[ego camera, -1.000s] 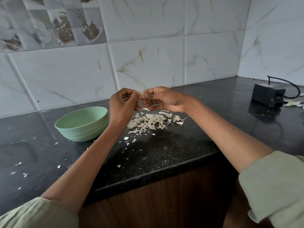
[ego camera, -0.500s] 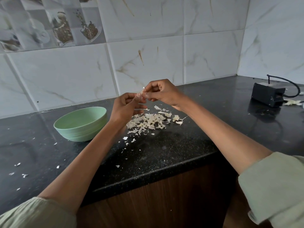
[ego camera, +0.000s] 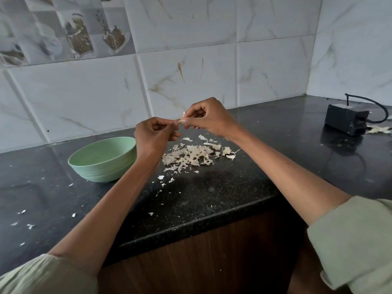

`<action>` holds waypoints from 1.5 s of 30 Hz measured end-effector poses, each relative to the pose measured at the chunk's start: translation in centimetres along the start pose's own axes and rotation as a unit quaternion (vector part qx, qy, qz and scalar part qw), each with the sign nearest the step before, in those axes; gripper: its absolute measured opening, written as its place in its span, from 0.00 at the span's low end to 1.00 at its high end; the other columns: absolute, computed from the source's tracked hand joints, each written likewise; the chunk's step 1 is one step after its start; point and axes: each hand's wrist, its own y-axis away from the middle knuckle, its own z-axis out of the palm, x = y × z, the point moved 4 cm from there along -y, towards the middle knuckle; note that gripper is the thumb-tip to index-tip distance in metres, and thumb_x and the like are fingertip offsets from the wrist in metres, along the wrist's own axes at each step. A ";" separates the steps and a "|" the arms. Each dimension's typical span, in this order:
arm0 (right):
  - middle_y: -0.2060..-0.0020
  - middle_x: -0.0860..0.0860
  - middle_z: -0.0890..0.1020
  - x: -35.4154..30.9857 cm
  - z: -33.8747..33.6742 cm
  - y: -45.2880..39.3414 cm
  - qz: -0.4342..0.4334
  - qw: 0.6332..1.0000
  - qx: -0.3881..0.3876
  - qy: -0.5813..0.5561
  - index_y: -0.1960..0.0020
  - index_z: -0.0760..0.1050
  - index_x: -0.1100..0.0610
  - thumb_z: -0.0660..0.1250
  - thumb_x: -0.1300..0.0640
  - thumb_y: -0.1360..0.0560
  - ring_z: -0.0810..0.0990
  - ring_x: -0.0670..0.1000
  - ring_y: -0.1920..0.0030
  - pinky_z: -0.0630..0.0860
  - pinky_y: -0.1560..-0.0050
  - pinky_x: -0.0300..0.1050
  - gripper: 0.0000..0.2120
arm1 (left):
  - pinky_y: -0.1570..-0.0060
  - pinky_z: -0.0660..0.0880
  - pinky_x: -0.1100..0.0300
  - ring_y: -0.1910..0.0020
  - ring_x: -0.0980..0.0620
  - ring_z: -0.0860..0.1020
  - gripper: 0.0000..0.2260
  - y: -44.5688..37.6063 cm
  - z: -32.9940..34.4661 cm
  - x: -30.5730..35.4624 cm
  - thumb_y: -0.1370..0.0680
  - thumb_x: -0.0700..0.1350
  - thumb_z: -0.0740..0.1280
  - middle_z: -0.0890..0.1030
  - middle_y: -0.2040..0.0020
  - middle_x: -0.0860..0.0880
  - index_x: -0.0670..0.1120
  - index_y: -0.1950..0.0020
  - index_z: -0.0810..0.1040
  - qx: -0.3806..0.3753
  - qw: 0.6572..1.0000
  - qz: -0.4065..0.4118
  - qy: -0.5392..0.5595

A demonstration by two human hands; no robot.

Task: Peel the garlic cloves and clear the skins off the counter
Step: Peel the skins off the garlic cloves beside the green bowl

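The right hand (ego camera: 209,118) pinches a small pale garlic clove (ego camera: 182,120) between thumb and curled fingertips, the other fingers folded in toward the palm. The left hand (ego camera: 153,135) meets it from the other side, its thumb and forefinger nipped on the clove's near end or its skin; which of the two cannot be told. The clove is mostly hidden by the fingers, so its long axis is not clear; a pale tip shows pointing up beside the right thumb. Both hands hang in the air above the black counter (ego camera: 212,194), just behind and above a loose pile of papery skins (ego camera: 192,155). Smaller flakes trail from the pile toward the counter's front edge and lie scattered far to the left. A pale green bowl (ego camera: 101,159) stands on the counter just left of the left wrist. Well apart on the right, near the wall corner, sits a black box with a cable (ego camera: 347,119).
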 end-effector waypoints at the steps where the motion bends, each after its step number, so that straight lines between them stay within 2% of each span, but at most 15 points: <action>1: 0.62 0.51 0.88 -0.1 0.1 0.0 -0.001 1.000 -0.001 0.007 0.51 0.86 0.61 0.79 0.57 0.25 0.87 0.48 0.60 0.83 0.57 0.44 0.06 | 0.55 0.86 0.54 0.60 0.45 0.88 0.07 0.1 0.0 0.2 0.22 0.41 0.77 0.88 0.60 0.44 0.38 0.50 0.86 0.002 1.000 0.007 -0.009; 5: 0.63 0.49 0.88 -0.3 0.4 0.2 -0.001 0.999 0.009 0.032 0.53 0.87 0.60 0.78 0.58 0.24 0.87 0.48 0.61 0.83 0.58 0.42 0.05 | 0.56 0.86 0.54 0.62 0.48 0.88 0.05 0.8 0.2 0.9 0.22 0.41 0.77 0.88 0.62 0.45 0.40 0.52 0.86 0.004 0.998 0.044 -0.046; 10: 0.66 0.49 0.87 -0.5 1.2 0.3 0.006 0.997 0.043 0.067 0.57 0.86 0.59 0.79 0.58 0.27 0.87 0.50 0.62 0.84 0.57 0.48 0.05 | 0.57 0.86 0.54 0.63 0.51 0.88 0.05 1.6 0.6 1.4 0.22 0.41 0.78 0.87 0.64 0.47 0.41 0.55 0.85 0.013 0.995 0.075 -0.072; 13: 0.67 0.51 0.86 -0.4 1.3 0.4 0.012 0.996 0.052 0.076 0.57 0.86 0.59 0.80 0.58 0.28 0.85 0.48 0.65 0.82 0.59 0.47 0.05 | 0.56 0.86 0.52 0.63 0.51 0.88 0.04 1.6 0.9 1.5 0.22 0.40 0.77 0.87 0.64 0.47 0.42 0.55 0.85 0.016 0.995 0.074 -0.072; 19: 0.67 0.47 0.85 -0.8 1.0 0.5 0.008 0.995 0.067 0.073 0.59 0.86 0.57 0.80 0.57 0.30 0.82 0.42 0.67 0.80 0.61 0.43 0.04 | 0.48 0.86 0.48 0.58 0.44 0.89 0.07 0.9 0.6 0.3 0.22 0.40 0.78 0.88 0.58 0.42 0.38 0.48 0.85 0.004 0.999 -0.001 0.036; 21: 0.67 0.47 0.86 -0.7 1.0 0.4 0.008 0.995 0.066 0.071 0.59 0.85 0.56 0.80 0.57 0.30 0.82 0.42 0.66 0.81 0.60 0.44 0.05 | 0.46 0.85 0.51 0.56 0.43 0.89 0.07 0.8 0.5 0.1 0.23 0.37 0.77 0.88 0.56 0.40 0.35 0.47 0.85 -0.004 0.996 -0.028 0.089; 23: 0.67 0.48 0.86 -0.3 1.0 0.4 0.024 0.996 0.056 0.067 0.58 0.85 0.57 0.79 0.58 0.29 0.83 0.44 0.66 0.83 0.58 0.49 0.04 | 0.46 0.85 0.55 0.55 0.43 0.89 0.07 0.7 0.7 0.2 0.22 0.35 0.76 0.88 0.54 0.39 0.34 0.47 0.84 -0.019 0.991 -0.041 0.123; 26: 0.67 0.50 0.87 0.1 1.2 0.5 0.042 0.997 0.015 0.067 0.56 0.85 0.58 0.77 0.61 0.26 0.85 0.48 0.65 0.84 0.57 0.53 0.01 | 0.52 0.84 0.61 0.58 0.48 0.88 0.05 0.6 1.1 0.1 0.21 0.36 0.75 0.88 0.56 0.40 0.35 0.47 0.85 -0.037 0.989 -0.043 0.137; 28: 0.65 0.50 0.87 0.0 1.2 0.6 0.037 0.997 -0.008 0.073 0.54 0.85 0.58 0.74 0.61 0.22 0.86 0.48 0.64 0.85 0.58 0.48 0.03 | 0.54 0.82 0.62 0.58 0.50 0.86 0.07 0.4 1.3 -0.1 0.21 0.38 0.75 0.88 0.56 0.41 0.36 0.45 0.85 -0.048 0.991 -0.037 0.122; 31: 0.64 0.49 0.87 0.0 0.8 0.3 0.037 0.995 -0.030 0.088 0.53 0.84 0.61 0.66 0.60 0.16 0.85 0.46 0.65 0.82 0.59 0.43 0.11 | 0.57 0.81 0.62 0.59 0.50 0.85 0.09 0.0 1.0 -0.5 0.20 0.39 0.74 0.88 0.54 0.41 0.36 0.43 0.85 -0.041 0.993 -0.033 0.110; 34: 0.64 0.54 0.85 0.1 0.1 0.2 0.025 0.994 -0.040 0.102 0.54 0.81 0.63 0.71 0.54 0.18 0.82 0.46 0.67 0.80 0.62 0.41 0.12 | 0.60 0.81 0.62 0.60 0.51 0.85 0.08 -0.3 0.7 -0.7 0.20 0.40 0.75 0.88 0.53 0.40 0.37 0.43 0.84 -0.025 0.994 -0.034 0.097; 37: 0.62 0.49 0.81 -0.4 -0.3 0.3 0.000 0.996 -0.058 0.070 0.50 0.78 0.60 0.79 0.55 0.25 0.78 0.44 0.63 0.77 0.59 0.41 0.13 | 0.63 0.80 0.63 0.62 0.52 0.85 0.08 -0.3 0.7 -0.6 0.19 0.40 0.74 0.87 0.53 0.41 0.38 0.43 0.84 -0.019 0.997 -0.024 0.069; 40: 0.56 0.51 0.83 -0.7 0.3 0.4 0.026 0.994 -0.096 0.036 0.43 0.77 0.57 0.77 0.51 0.23 0.82 0.49 0.61 0.80 0.59 0.44 0.15 | 0.64 0.80 0.61 0.64 0.53 0.84 0.06 -0.2 0.8 -0.4 0.18 0.40 0.73 0.87 0.54 0.43 0.39 0.44 0.83 -0.020 1.000 -0.003 0.017; 43: 0.60 0.52 0.85 -0.9 1.5 0.6 -0.009 0.988 -0.097 0.120 0.49 0.79 0.55 0.69 0.48 0.17 0.84 0.50 0.62 0.81 0.58 0.49 0.10 | 0.64 0.81 0.58 0.64 0.52 0.84 0.03 -0.2 0.9 -0.4 0.17 0.39 0.71 0.86 0.54 0.44 0.41 0.45 0.82 -0.019 0.999 0.020 -0.027; 45: 0.65 0.49 0.83 -1.2 2.1 0.8 -0.030 0.984 -0.092 0.147 0.52 0.80 0.56 0.66 0.48 0.15 0.80 0.45 0.67 0.77 0.61 0.46 0.13 | 0.66 0.80 0.57 0.64 0.50 0.84 0.04 -0.1 1.1 -0.5 0.16 0.40 0.68 0.85 0.54 0.44 0.41 0.43 0.80 -0.023 0.999 0.022 -0.038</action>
